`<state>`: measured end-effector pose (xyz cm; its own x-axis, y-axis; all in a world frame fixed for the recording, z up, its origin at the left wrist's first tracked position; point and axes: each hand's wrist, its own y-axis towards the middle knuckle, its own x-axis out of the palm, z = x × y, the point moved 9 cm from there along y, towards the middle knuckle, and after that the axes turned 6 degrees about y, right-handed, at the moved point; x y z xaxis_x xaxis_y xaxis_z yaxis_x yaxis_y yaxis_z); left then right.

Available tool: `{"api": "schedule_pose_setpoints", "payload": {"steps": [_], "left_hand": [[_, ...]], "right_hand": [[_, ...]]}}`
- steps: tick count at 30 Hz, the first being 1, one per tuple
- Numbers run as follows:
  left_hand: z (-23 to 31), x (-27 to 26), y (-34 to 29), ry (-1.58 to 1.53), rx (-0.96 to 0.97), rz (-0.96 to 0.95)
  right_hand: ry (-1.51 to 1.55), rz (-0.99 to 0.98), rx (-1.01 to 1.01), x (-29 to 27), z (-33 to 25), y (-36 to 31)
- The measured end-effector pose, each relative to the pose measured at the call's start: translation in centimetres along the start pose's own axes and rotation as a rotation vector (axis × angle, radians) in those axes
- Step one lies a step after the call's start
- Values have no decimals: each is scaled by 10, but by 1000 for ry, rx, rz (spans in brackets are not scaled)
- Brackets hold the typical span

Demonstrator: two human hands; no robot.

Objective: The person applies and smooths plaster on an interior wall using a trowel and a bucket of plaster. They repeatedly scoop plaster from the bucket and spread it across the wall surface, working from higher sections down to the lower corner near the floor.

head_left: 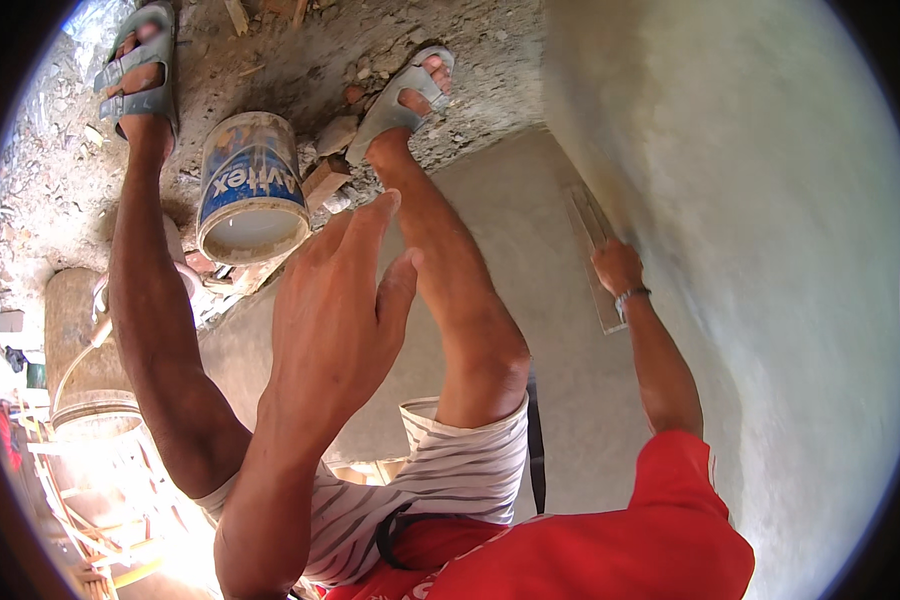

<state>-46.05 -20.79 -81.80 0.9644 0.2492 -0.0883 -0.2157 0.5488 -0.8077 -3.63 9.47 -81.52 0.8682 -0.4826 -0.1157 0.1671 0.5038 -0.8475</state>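
Observation:
My right hand (618,266) is closed round the handle of a long, flat plastering trowel (607,312). The trowel's blade lies against the smooth grey plastered wall (510,240), near where it meets the paler wall surface on the right. My left hand (335,285) is raised in front of my legs, its back toward me. Its thumb and forefinger stand apart with nothing visible between them; the other fingers are partly hidden. Beyond this hand, a white and blue bucket (255,190) holds a pale, cloudy liquid.
My feet, in grey sandals (150,95), stand on ground strewn with rubble (310,65). A brick piece (325,182) lies beside the bucket. To the left are a tan cylindrical container (75,310), a white bucket rim (95,408) and several thin sticks (70,510) in glare.

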Motion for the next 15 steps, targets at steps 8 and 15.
{"api": "schedule_pose_setpoints", "payload": {"steps": [8,15], "left_hand": [[4,-9,-5,-35,9,0],[3,-8,-5,-34,-1,-30]], "right_hand": [[-68,-42,81,-65,46,-139],[1,138,-187,-31,-57,-14]]}}
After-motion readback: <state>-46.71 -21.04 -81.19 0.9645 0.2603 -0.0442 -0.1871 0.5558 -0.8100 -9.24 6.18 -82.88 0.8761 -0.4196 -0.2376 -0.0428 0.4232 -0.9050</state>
